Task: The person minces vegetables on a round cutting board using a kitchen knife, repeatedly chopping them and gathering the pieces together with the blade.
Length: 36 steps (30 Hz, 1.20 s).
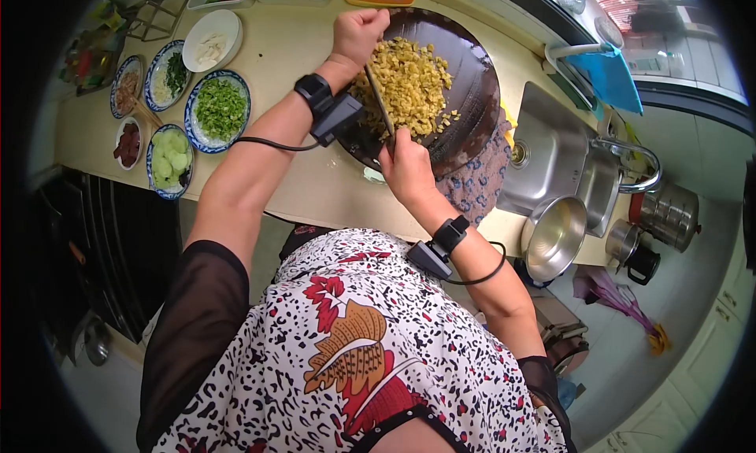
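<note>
Finely chopped yellow-green vegetable pieces (409,83) lie heaped on a round, dark, wet-looking chopping board (465,67). A narrow dark blade (379,99), apparently a knife seen along its spine, stands across the heap's left side. Its near end is pinched by my right hand (409,170), at the board's near edge. My left hand (359,37) is a closed fist over the board's far left, above the blade's far end. What sits inside that fist is hidden. Both wrists carry black straps with small wired boxes.
Left of the board stand a plate of chopped greens (220,103), a plate of sliced cucumber (169,160), a white bowl (213,42) and several other dishes. A patterned cloth (480,177) shows under the board. To the right are a steel sink (543,154) and a metal basin (554,236).
</note>
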### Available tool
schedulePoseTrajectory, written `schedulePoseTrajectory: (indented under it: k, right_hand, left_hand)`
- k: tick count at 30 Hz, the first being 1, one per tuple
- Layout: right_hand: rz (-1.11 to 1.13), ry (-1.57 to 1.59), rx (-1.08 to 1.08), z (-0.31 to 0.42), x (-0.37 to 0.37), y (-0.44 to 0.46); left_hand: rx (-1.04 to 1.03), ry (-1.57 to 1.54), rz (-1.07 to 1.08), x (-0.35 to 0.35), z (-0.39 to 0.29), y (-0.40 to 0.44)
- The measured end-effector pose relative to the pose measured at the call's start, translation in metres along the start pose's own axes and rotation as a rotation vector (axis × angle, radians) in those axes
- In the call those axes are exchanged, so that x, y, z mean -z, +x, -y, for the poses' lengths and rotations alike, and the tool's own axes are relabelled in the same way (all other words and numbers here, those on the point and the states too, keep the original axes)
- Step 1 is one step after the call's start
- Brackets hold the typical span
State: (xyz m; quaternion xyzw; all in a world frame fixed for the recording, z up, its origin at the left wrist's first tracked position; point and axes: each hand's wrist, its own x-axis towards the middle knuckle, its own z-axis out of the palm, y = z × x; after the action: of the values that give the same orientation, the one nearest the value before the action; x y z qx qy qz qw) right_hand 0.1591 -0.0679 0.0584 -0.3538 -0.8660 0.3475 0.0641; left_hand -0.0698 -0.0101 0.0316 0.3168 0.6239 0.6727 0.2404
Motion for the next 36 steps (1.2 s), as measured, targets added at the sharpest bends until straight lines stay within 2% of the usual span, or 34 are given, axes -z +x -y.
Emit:
schedulePoseTrajectory:
  k: [2,3,6,7,10,13,14,18,22,27,30,32,34,36]
  right_hand:
    - [0.037,0.008,-0.020,0.022,0.016,0.005]
    - [0.056,-0.014,-0.036,0.028,0.017,0.011]
    - [0.029,-0.125,-0.020,0.029,0.007,0.016]
    - [0.055,-0.147,-0.073,0.022,0.003,0.015]
    - [0.038,0.020,0.021,-0.006,-0.006,0.003]
    - [0.025,-0.028,0.021,-0.001,-0.002,0.000]
    - [0.031,-0.046,0.017,0.004,0.002,-0.002]
    - [0.052,-0.082,0.041,0.026,0.007,0.010]
    - [0.079,-0.110,-0.046,0.017,-0.008,0.009]
    - [0.053,-0.074,-0.012,0.007,-0.005,0.000]
    - [0.057,-0.064,0.024,0.023,0.009,0.000]
    - [0.065,-0.105,0.047,0.028,0.007,0.006]
    - [0.081,-0.167,0.079,0.031,0.003,0.014]
    - [0.094,-0.136,0.026,0.025,-0.002,0.009]
  left_hand:
    - [0.053,-0.062,0.035,0.008,-0.003,0.007]
    - [0.161,-0.022,0.071,0.017,0.003,0.012]
    - [0.181,-0.112,0.090,0.016,0.021,0.010]
    - [0.126,-0.062,0.035,0.011,0.024,0.007]
    - [-0.021,0.006,-0.016,0.001,0.021,-0.004]
    - [-0.013,0.008,-0.057,0.004,0.004,-0.007]
    - [0.003,-0.001,-0.074,0.005,0.001,-0.008]
    - [0.246,-0.057,0.082,0.030,0.012,0.005]
    - [0.149,-0.065,-0.009,0.022,0.023,-0.005]
    - [0.003,0.010,-0.062,0.016,0.009,-0.014]
    - [0.056,-0.049,-0.046,0.026,0.003,-0.007]
    - [0.201,-0.043,0.034,0.040,0.007,-0.003]
    - [0.217,-0.128,0.050,0.042,0.019,-0.004]
    - [0.141,-0.074,-0.006,0.036,0.025,-0.007]
